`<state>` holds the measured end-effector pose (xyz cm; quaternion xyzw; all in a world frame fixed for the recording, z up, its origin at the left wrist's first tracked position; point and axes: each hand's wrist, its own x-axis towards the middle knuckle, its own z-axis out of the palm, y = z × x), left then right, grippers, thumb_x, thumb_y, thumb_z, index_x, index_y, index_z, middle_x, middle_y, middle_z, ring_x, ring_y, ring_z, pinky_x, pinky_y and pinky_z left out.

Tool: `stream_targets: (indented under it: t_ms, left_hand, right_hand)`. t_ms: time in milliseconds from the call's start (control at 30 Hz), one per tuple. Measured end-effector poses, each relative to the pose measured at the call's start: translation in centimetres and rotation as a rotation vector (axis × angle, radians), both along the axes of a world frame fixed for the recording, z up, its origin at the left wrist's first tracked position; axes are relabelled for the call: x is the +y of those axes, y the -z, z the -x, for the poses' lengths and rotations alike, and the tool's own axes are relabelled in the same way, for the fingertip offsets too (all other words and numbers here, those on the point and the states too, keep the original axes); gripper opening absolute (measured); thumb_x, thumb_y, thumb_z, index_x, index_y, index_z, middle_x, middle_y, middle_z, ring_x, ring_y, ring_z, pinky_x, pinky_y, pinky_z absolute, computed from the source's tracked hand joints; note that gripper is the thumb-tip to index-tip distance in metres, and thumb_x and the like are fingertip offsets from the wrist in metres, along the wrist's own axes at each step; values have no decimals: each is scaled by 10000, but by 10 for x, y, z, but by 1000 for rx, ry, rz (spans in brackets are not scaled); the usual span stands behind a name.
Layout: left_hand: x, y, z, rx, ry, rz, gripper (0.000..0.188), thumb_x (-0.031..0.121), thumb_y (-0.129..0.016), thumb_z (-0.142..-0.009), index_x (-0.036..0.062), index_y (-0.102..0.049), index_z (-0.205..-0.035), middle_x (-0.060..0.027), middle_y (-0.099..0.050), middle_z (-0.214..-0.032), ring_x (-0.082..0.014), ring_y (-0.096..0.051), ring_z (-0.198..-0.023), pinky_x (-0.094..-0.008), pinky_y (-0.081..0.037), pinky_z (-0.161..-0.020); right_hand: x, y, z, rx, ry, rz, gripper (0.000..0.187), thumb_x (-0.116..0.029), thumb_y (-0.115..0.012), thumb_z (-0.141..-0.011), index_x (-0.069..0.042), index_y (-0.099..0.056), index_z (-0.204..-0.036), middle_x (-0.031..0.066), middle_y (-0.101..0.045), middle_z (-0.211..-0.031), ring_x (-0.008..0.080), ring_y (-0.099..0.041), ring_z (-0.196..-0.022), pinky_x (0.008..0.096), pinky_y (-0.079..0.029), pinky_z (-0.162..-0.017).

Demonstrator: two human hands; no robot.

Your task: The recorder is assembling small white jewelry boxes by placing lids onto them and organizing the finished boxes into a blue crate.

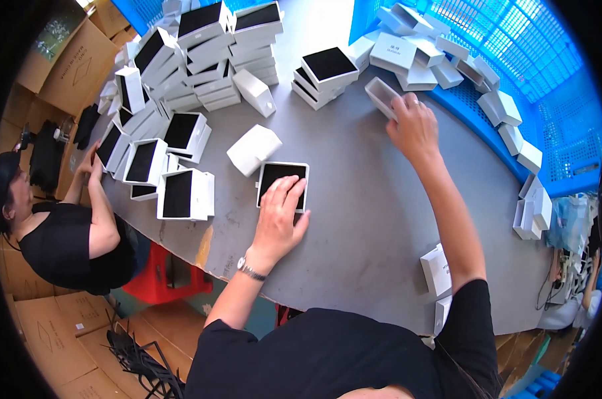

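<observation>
My right hand [415, 130] grips the near end of an open white box lid [379, 94] and holds it tilted at the right of the table. In front of me, my left hand [281, 216] lies with its fingers stretched over the black lining of a shallow white box [284, 163]. Those fingers touch the lining without closing round the box. Just beyond it, another white box [254, 150] rests at an angle. A short stack of black-lined white boxes [329, 68] stands farther back, between my two hands.
Many black-lined white boxes [201, 50] are piled at the back left. White lids [393, 53] line the blue plastic crate [560, 130] at the right. Two white pieces [436, 271] lie by my right arm. A co-worker [62, 239] handles boxes at the left edge.
</observation>
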<state>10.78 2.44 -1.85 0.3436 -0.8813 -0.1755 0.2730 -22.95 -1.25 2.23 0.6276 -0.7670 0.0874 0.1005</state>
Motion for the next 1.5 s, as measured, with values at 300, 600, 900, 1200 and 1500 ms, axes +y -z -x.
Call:
stream_targets:
  t_ms: [300, 600, 900, 1200, 1500]
  left_hand:
    - [-1, -45, -11, -407, 126, -88, 845, 290, -875, -687, 129, -508, -1432, -211, -327, -1529, -461, -342, -1360, -573, -350, -1105]
    - [67, -24, 16, -80, 315, -222, 650, 180, -846, -659, 102, -606, -1258, -216, -376, -1511, -443, -453, -1298, -505, -424, -1088]
    - [54, -2, 22, -43, 353, -188, 756, 197, -921, -621, 104, -553, -1276, -175, -428, -1438, -402, -419, -1329, -492, -394, -1109]
    - [56, 9, 35, 142, 554, -369, 971, 164, -922, -618, 105, -377, -1420, -149, -415, -1410, -388, -354, -1366, -501, -340, -1159]
    - [77, 35, 80, 665, 322, -715, 1179, 566, -769, -791, 57, -116, -1630, -227, -85, -1677, -409, -123, -1538, -544, -170, -1226]
  right_hand:
    - [139, -20, -74, -63, -288, -240, 1099, -385, -884, -651, -282, -324, -1591, 198, -486, -1436, 415, -433, -1352, 490, -349, -1106]
    - [198, 1, -65, -436, -296, -291, 1008, -156, -816, -610, -239, -414, -1531, 208, -463, -1437, 456, -429, -1326, 521, -369, -1146]
    - [226, 8, -84, -512, -308, -180, 969, -143, -807, -601, -218, -457, -1501, 198, -460, -1436, 461, -424, -1310, 546, -365, -1135]
    - [221, 18, -75, -548, -402, -112, 954, -165, -811, -589, -198, -481, -1483, 198, -479, -1409, 445, -438, -1294, 536, -354, -1131]
    - [194, 27, -112, -541, -379, 58, 809, -238, -784, -633, -202, -549, -1406, 204, -491, -1390, 424, -435, -1313, 551, -317, -1130]
